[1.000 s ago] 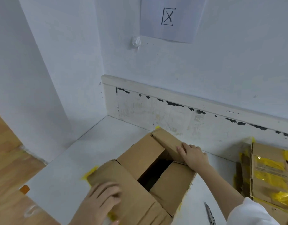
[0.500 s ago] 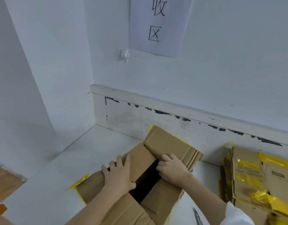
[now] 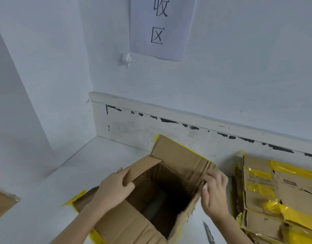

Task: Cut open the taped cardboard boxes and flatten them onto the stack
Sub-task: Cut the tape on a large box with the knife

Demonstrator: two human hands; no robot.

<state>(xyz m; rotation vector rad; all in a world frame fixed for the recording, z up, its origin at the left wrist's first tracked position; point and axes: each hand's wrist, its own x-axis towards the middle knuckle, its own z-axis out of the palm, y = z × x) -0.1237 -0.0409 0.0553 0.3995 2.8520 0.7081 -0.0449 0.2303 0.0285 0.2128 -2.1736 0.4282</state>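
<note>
A brown cardboard box (image 3: 179, 155) with yellow tape strips stands on the white table, its top flaps spread and its dark inside showing. My left hand (image 3: 114, 187) grips the left flap, thumb over its inner edge. My right hand (image 3: 213, 192) holds the right flap at the box's right rim, fingers curled on the cardboard. A stack of flattened boxes (image 3: 278, 196) with yellow tape lies at the right. A knife (image 3: 209, 232) lies on the table between the box and the stack.
White table (image 3: 84, 166) set into a corner of white walls, with a chipped backboard (image 3: 134, 124) behind the box. A paper sign (image 3: 160, 27) hangs above. Wooden floor (image 3: 2, 203) shows at the far left.
Both hands have pulled the inner flaps apart, left hand leftward and right hand rightward, so the box's opening is now wide. The far flap has lifted up.
</note>
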